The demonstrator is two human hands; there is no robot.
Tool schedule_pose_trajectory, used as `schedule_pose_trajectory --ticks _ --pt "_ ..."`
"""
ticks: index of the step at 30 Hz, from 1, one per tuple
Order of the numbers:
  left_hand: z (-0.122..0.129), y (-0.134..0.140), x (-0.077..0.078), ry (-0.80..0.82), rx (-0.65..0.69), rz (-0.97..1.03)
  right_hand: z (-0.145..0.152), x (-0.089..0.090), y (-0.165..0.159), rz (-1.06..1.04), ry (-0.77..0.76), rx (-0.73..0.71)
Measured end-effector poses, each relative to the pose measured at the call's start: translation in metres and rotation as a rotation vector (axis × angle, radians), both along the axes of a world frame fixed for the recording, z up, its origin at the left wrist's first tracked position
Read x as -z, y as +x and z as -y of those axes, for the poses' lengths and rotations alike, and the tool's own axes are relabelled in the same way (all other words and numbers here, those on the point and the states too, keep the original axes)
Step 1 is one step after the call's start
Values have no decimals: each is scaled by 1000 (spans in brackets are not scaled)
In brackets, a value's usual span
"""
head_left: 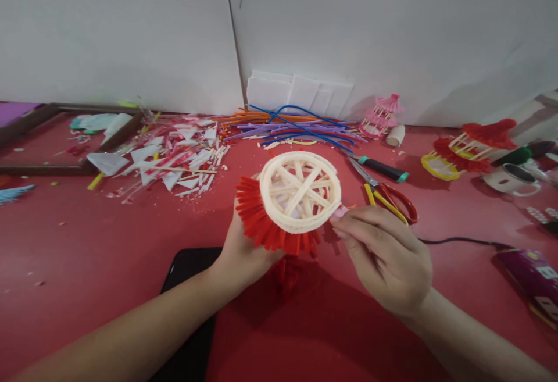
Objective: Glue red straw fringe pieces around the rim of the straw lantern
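Observation:
A fuzzy pipe-cleaner model is held up over the table, its round cream wheel (305,187) with crossing spokes facing me. Red fringe (255,216) fans out along the wheel's left and lower side. My left hand (246,251) is closed round the model from below and behind, its fingers mostly hidden by the fringe. At the wheel's lower right edge, my right hand (386,254) pinches a small pink piece (340,211) between thumb and fingers. That piece seems to touch the rim; its full shape is hidden.
Scissors (379,193) and a cutter (383,168) lie right of the model. Behind are loose pipe cleaners (296,126) and, leftward, a heap of scraps (174,161). A pink model (381,115), a red model (483,140) and a mug (510,178) stand rightward. A black phone-like slab (187,335) lies under my left forearm.

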State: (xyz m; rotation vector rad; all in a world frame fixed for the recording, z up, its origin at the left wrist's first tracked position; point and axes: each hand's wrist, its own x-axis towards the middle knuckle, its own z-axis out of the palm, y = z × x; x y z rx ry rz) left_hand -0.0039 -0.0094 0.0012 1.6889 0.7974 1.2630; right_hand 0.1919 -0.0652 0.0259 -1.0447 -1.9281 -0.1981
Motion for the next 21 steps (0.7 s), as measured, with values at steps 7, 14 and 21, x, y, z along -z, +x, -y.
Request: schedule_pose_trajectory --ticks 7,14,21 --pt "0 -2 1 -1 14 12 0 6 3 4 18 -3" --pt "0 -2 10 -64 69 90 -1 3 1 1 42 -8" --pt "-1 0 5 -45 58 63 -1 6 -1 21 16 -13"
